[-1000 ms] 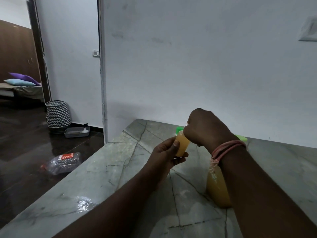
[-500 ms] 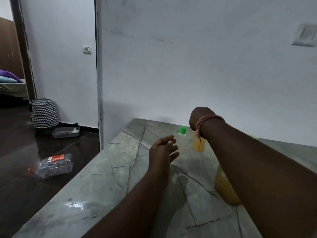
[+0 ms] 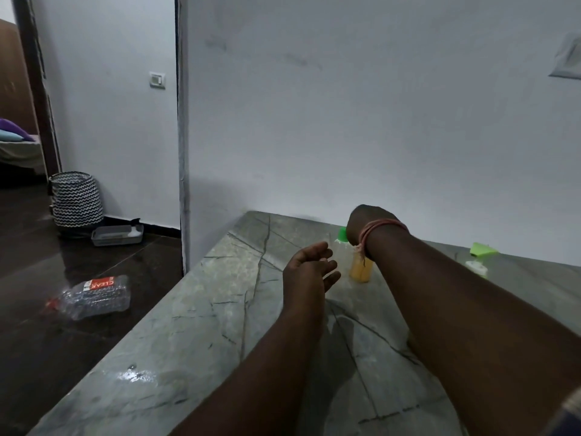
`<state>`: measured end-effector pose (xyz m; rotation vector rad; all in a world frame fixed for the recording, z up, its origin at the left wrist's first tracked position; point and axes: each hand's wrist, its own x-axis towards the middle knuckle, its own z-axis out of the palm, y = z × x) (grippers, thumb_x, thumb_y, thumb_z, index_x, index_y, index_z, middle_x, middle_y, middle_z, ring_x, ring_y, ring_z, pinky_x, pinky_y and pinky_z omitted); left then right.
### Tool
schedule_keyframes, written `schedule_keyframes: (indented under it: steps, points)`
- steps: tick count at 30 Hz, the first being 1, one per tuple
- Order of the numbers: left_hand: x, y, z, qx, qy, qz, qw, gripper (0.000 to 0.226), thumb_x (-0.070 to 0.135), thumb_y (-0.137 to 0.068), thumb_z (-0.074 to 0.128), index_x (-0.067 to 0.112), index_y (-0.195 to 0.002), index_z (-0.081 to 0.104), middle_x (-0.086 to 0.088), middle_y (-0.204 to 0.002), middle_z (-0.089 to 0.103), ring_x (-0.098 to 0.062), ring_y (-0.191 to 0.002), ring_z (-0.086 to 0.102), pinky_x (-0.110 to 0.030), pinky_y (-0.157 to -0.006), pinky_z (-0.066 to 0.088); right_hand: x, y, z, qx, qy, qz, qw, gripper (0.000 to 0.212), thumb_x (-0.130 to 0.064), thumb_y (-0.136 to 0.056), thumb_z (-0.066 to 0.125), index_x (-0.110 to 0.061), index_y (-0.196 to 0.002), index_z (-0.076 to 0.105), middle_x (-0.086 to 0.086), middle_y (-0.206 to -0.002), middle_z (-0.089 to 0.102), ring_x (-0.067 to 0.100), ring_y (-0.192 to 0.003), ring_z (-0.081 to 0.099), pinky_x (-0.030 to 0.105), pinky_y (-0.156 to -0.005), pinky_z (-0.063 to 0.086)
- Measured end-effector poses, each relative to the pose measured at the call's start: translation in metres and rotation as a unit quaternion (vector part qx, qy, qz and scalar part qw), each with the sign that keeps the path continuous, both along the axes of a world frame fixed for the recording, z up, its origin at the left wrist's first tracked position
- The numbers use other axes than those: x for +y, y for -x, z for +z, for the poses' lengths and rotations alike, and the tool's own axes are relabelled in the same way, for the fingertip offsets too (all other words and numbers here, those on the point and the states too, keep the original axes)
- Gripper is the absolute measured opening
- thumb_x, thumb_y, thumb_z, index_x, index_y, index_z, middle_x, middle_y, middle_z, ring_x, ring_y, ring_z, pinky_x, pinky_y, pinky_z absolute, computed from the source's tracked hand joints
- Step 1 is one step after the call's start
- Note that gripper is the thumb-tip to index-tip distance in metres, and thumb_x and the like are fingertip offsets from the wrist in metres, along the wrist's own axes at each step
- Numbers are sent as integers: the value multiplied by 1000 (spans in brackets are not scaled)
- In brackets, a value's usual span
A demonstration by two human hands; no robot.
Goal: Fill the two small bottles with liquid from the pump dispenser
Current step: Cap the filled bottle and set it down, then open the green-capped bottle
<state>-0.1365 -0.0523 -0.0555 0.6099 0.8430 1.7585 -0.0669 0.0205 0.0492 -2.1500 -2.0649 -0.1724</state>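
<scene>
A small bottle (image 3: 361,269) filled with yellow liquid stands on the marble counter (image 3: 220,309). My right hand (image 3: 367,222) is bent down over its top and grips it there; the fingers are hidden behind my wrist. Just behind stands a second small bottle with a green cap (image 3: 342,235), partly covered by that hand. My left hand (image 3: 309,270) hovers open, palm turned right, just left of the yellow bottle and apart from it. A green pump head (image 3: 482,248) lies at the counter's back right. My right forearm hides the dispenser bottle.
A white wall runs close behind the counter. The counter's left edge drops to a dark floor where a crushed plastic water bottle (image 3: 91,296), a grey tray (image 3: 117,235) and a zigzag basket (image 3: 76,199) lie. A wet patch (image 3: 135,374) shines near the front edge.
A second ago both hands held the yellow bottle in the air. My right hand has set it down on the counter further back, and my left hand has let go and opened.
</scene>
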Motion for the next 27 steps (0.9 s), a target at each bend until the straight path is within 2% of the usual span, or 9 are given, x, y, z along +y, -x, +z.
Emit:
schedule_keyframes:
  steps: [3,6,8,11,12,15,18,23,27]
  points:
    - [1,0,-1,2,-5,7,1000,39,-17,-92,45,10,-105,71,-12,-110,71,-26,-98,69,-32,-75,61,-2,7,-2,-58,-25,64,996,20,-16,-85,53,-15,-103,60,9,-108,64,33,-110,55,48,-101,33]
    - [2,3,-2,-1,-9,23,1000,40,-19,-90,46,8,-104,72,-14,-109,70,-27,-97,69,-34,-76,61,-4,11,-16,-74,-46,118,989,12,-8,-87,46,-14,-94,53,6,-97,65,28,-109,58,55,-116,1]
    - [1,3,-2,9,-15,41,999,41,-19,-89,46,9,-105,71,-14,-110,70,-27,-98,68,-34,-76,59,-8,9,-20,-40,-78,148,985,15,-4,-86,49,-15,-93,56,4,-92,64,25,-105,61,50,-117,13]
    - [-2,2,-3,81,-19,104,991,38,-9,-91,50,16,-112,68,-8,-119,66,-19,-105,63,-28,-79,52,-21,7,-19,71,-119,184,973,13,-9,-86,60,-15,-97,63,9,-101,67,29,-96,63,37,-86,50]
    - [-2,1,-3,116,-21,125,985,37,-4,-91,53,18,-117,65,-5,-122,63,-13,-106,60,-25,-77,48,-26,5,-17,114,-131,195,965,5,-17,-86,66,-16,-85,61,9,-93,66,29,-89,64,33,-71,50]
    - [-5,-5,-2,211,-28,120,970,46,3,-86,59,19,-129,56,-3,-129,58,-9,-111,56,-30,-83,51,-38,-4,-10,188,-143,189,953,42,-39,-83,72,-20,-60,42,0,-61,50,18,-59,53,24,-45,28]
    - [-8,-17,-3,312,-58,61,946,50,18,-74,66,15,-122,55,-9,-116,65,-23,-105,64,-43,-88,57,-53,-16,-3,206,-144,195,948,46,-47,-80,71,-18,-59,43,0,-58,48,14,-51,45,25,-44,24]
    - [-5,-16,-10,436,-112,110,886,33,44,-78,80,21,-93,62,3,-86,69,-5,-75,65,-17,-62,50,-60,-39,-1,218,-113,203,948,49,-47,-82,68,-17,-57,40,0,-54,44,14,-50,42,26,-44,23]
    - [-6,-14,-7,441,-127,102,883,27,33,-81,82,17,-75,61,-4,-69,66,-21,-64,63,-40,-59,52,-63,-46,3,216,-66,232,946,41,-47,-84,67,-13,-66,53,2,-62,52,19,-60,51,26,-47,29]
